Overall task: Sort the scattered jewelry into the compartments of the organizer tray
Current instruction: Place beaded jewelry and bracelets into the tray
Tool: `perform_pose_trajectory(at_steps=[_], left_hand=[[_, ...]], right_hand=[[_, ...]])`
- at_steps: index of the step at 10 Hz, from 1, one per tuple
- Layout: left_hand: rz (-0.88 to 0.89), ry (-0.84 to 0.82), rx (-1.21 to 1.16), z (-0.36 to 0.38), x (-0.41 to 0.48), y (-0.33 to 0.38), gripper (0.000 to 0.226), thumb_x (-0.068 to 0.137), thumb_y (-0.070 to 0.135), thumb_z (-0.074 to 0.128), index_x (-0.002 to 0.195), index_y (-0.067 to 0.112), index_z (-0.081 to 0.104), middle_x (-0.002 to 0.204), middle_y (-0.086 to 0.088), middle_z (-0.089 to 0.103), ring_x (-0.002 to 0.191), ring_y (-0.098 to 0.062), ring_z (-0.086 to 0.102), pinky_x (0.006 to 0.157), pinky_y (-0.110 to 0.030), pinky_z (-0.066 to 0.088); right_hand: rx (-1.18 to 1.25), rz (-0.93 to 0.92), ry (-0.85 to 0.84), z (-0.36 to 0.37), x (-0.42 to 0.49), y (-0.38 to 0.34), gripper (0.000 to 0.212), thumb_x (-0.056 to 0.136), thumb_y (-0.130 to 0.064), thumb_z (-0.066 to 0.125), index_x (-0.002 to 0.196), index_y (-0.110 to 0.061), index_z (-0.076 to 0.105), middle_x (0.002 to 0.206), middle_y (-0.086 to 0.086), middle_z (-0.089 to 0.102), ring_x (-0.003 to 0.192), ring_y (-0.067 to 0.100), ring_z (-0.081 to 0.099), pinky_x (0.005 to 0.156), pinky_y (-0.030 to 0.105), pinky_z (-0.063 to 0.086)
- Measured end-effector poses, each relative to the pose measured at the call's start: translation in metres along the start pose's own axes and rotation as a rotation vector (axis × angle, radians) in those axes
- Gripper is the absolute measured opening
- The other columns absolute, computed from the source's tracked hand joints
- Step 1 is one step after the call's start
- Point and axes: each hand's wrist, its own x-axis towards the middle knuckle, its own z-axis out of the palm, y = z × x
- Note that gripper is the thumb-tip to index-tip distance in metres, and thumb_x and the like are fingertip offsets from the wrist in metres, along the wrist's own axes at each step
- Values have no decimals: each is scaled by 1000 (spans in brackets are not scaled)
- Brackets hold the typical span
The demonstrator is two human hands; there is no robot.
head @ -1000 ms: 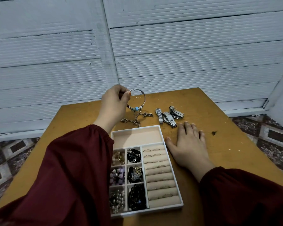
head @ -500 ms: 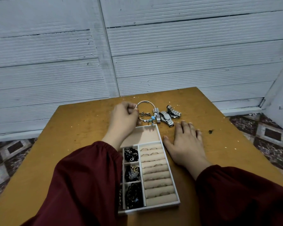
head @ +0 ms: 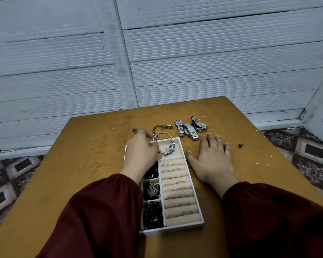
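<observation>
A white organizer tray [head: 195, 192] with beige lining lies on the table in front of me. My left hand [head: 141, 152] pinches a silver bangle with blue charm beads [head: 168, 148] and holds it over the tray's wide far compartment, its beads down near the lining. My right hand [head: 212, 158] rests flat on the table, fingers apart, right beside the tray. Rings sit in the padded rolls on the tray's right side; dark jewelry fills small middle compartments. My left arm hides the tray's left column.
Beyond the tray lie two silver watches [head: 189, 128] and a thin chain [head: 161, 127] on the brown table [head: 93, 155]. A small dark speck [head: 240, 145] lies right of my hand. A white ribbed wall stands just behind the table's far edge.
My left hand has brought the bangle down and toward me, from above the chain to the tray's far compartment. The right hand has stayed flat on the table.
</observation>
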Motion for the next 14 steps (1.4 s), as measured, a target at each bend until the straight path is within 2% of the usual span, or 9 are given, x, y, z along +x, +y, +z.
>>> perform_pose_trajectory(at_steps=[1,2,5,6,8,10,11,12,14], left_hand=[[26,-31,11,4,-6,2,22,85,9,56,105,20,55,74,2,67,67,-14,63,61,-30,52],[45,-50,110,7,-7,3,23,83,14,56,105,20,59,83,-1,70,80,-23,66,72,-36,53],[0,-141,202,7,0,5,8,80,26,59,85,22,54,85,-1,68,85,-24,62,75,-39,52],[11,-114,186,6,7,7,12,86,28,61,77,21,57,85,-3,65,86,-24,61,74,-35,52],[124,-89,218,1,14,20,9,89,25,59,89,19,66,83,-5,62,72,-23,54,63,-26,37],[135,-90,266,-1,19,27,14,87,17,60,90,11,72,89,-10,69,88,-27,62,71,-29,44],[96,-124,256,-3,22,24,7,84,15,65,80,13,71,87,-9,70,82,-23,62,68,-27,45],[21,-134,164,-4,24,19,15,77,11,68,64,15,63,74,-11,69,66,-23,68,67,-30,56],[-36,-80,110,0,21,13,9,72,11,71,65,9,66,67,-12,68,71,-29,68,70,-38,58]], right_hand=[[1,2,0,1,0,0,75,91,-59,29,150,-14,16,159,9,12,147,27,5,118,48,3],[1,3,0,0,0,0,75,92,-59,29,150,-14,16,159,9,12,147,27,5,118,48,3],[-3,-2,-13,-1,0,0,76,92,-59,27,151,-14,14,159,9,10,147,27,4,117,48,2],[-5,-3,-11,0,0,0,76,92,-60,27,151,-14,15,159,9,11,147,27,4,117,48,2],[-1,2,-15,0,1,0,76,92,-60,27,151,-14,13,160,9,9,147,27,3,117,47,0],[12,-3,-9,1,1,1,76,92,-59,28,151,-14,14,159,9,10,147,27,3,117,48,1],[11,-5,-5,2,1,2,76,92,-59,28,151,-14,14,159,9,10,147,27,3,117,48,1],[14,-4,-2,2,1,2,75,92,-59,28,151,-14,14,159,9,11,147,27,3,117,48,1],[10,-2,5,2,1,1,75,92,-59,28,150,-14,15,159,9,12,147,27,4,117,48,1]])
